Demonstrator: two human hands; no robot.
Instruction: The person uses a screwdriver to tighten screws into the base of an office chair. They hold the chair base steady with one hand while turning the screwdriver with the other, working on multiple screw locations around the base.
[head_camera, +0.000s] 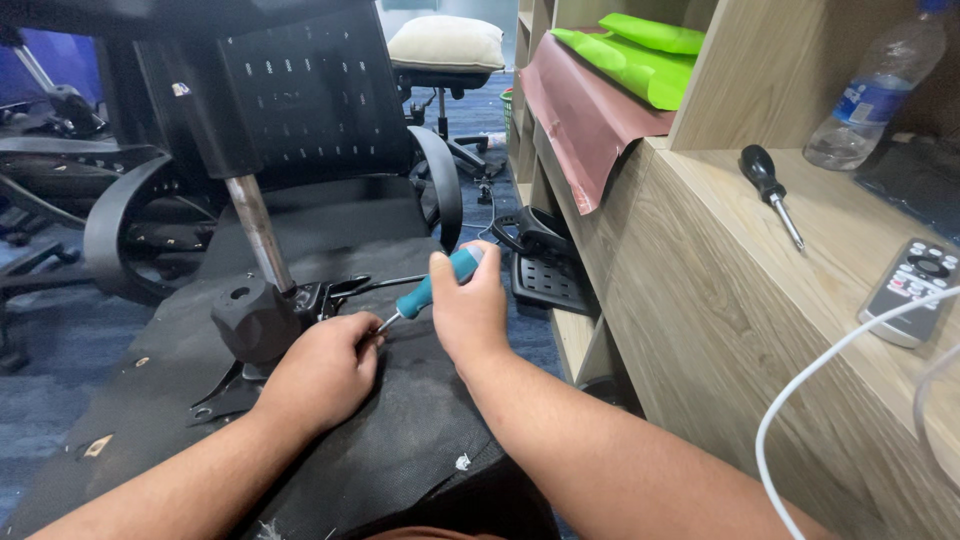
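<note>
An upturned office chair seat (380, 450), covered in black fabric, lies in front of me. Its black metal mechanism (300, 310) and gas cylinder (258, 232) stick up near the middle. My right hand (468, 308) grips a teal-handled screwdriver (432, 285), tilted with its tip down at the seat's underside. My left hand (322, 372) rests on the seat beside the mechanism, fingers pinched around the screwdriver's tip. Whatever sits under the tip is hidden by my fingers.
A wooden shelf unit (720, 300) stands close on the right, bearing a black-handled screwdriver (770, 190), a plastic water bottle (875, 90), a remote control (912, 290) and a white cable (800, 400). Black mesh chairs (310, 90) and a loose armrest (545, 265) crowd the blue carpet.
</note>
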